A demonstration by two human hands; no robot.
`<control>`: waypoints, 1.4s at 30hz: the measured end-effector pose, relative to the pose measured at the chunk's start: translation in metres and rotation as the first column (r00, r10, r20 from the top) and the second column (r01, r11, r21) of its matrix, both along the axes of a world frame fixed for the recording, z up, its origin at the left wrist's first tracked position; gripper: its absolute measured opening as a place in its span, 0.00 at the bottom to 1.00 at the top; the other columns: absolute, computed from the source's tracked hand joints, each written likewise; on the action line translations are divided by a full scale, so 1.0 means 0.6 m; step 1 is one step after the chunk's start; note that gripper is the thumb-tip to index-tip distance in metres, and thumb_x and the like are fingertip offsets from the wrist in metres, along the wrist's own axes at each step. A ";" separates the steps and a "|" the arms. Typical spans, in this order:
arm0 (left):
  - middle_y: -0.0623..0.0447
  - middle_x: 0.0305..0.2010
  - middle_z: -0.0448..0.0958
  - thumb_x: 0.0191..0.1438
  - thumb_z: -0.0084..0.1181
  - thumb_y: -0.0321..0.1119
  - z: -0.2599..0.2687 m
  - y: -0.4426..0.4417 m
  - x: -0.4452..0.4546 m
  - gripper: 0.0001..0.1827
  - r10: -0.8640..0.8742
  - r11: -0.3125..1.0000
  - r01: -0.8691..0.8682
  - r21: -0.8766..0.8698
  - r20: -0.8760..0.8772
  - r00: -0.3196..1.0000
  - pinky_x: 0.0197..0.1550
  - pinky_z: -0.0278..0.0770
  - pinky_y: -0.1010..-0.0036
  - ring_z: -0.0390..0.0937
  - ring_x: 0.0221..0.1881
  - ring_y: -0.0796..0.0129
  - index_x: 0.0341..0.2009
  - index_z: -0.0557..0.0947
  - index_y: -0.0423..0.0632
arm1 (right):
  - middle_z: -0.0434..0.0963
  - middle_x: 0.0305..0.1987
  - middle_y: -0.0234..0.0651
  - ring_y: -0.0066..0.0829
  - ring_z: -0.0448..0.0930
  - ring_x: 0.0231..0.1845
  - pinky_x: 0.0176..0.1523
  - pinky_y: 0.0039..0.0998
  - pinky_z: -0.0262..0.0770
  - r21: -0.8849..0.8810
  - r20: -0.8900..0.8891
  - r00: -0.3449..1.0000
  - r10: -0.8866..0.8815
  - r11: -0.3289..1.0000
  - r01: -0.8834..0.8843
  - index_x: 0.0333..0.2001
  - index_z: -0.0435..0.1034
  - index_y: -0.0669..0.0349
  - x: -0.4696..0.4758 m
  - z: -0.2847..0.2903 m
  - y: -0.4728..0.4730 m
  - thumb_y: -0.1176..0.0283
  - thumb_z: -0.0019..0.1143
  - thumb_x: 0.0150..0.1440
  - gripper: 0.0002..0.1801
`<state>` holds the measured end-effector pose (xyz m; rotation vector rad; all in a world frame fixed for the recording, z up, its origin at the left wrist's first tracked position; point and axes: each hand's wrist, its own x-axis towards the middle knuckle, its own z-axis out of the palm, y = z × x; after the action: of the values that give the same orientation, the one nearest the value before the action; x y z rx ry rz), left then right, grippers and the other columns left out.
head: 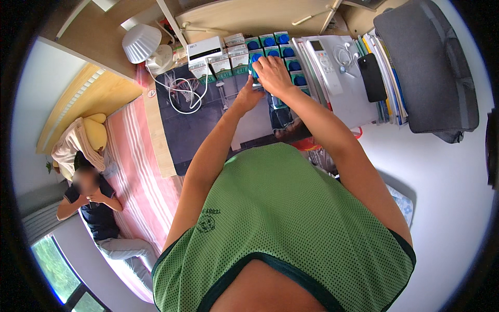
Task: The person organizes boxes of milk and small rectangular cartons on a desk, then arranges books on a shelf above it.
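Observation:
Both of my hands are at the front of a group of small cartons on the desk. My right hand [273, 73] bends its fingers over a green carton with a blue round top [256, 57], at the left column of several like it [299, 80]. Below and to the left, my left hand [248, 97] reaches its fingertips to the same carton's near side; its grip is partly hidden. Left of it stand white and green cartons [238, 60], with a white router-like device [204, 50] and its white cable [170, 95] by them. A dark printed desk mat [202, 128] lies beneath.
To the right are a white remote control [324, 66], white earphones [343, 54], a black phone [372, 78], a row of books [390, 85] and a dark grey bag [432, 66]. A white pleated lamp [141, 43] stands left. Another person [97, 210] lies on the striped bed [136, 156].

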<state>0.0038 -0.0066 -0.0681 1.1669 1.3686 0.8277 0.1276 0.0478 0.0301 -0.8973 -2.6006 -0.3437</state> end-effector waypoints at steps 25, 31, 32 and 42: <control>0.44 0.55 0.69 0.50 0.56 0.36 0.017 -0.073 0.001 0.33 0.092 0.990 -0.096 -0.100 -0.046 0.995 0.44 0.72 0.73 0.71 0.46 0.63 0.58 0.63 0.36 | 0.66 0.33 0.34 0.34 0.68 0.38 0.41 0.34 0.62 -0.154 0.087 0.994 -0.072 0.984 0.085 0.33 0.67 0.58 0.124 0.036 -0.119 0.77 0.50 0.43 0.10; 0.46 0.50 0.72 0.51 0.56 0.39 0.029 -0.101 -0.011 0.30 -0.026 0.984 0.039 -0.175 0.075 0.997 0.44 0.72 0.74 0.72 0.45 0.66 0.55 0.67 0.37 | 0.67 0.34 0.35 0.34 0.68 0.38 0.42 0.35 0.61 -0.142 0.071 0.997 -0.012 0.990 0.022 0.33 0.67 0.58 0.124 0.028 -0.121 0.78 0.52 0.42 0.11; 0.47 0.49 0.73 0.51 0.55 0.40 0.033 -0.104 -0.012 0.30 -0.052 0.980 0.062 -0.189 0.057 0.997 0.44 0.72 0.74 0.72 0.45 0.67 0.55 0.67 0.36 | 0.67 0.35 0.35 0.35 0.68 0.39 0.43 0.35 0.61 -0.144 0.062 0.998 -0.008 0.989 0.017 0.34 0.67 0.59 0.125 0.025 -0.121 0.77 0.53 0.41 0.12; 0.48 0.47 0.73 0.51 0.55 0.42 0.073 -0.115 -0.036 0.30 -0.084 0.976 0.108 -0.190 0.133 0.988 0.43 0.73 0.75 0.73 0.42 0.69 0.54 0.68 0.35 | 0.68 0.36 0.36 0.36 0.70 0.41 0.45 0.37 0.61 -0.233 0.089 0.991 0.100 0.969 -0.077 0.35 0.67 0.60 0.042 0.057 -0.104 0.72 0.61 0.37 0.18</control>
<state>-0.0180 -0.0756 -0.0240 1.0032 1.2509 0.6688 0.1527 -0.0146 0.0641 -0.8528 -2.8044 -0.0655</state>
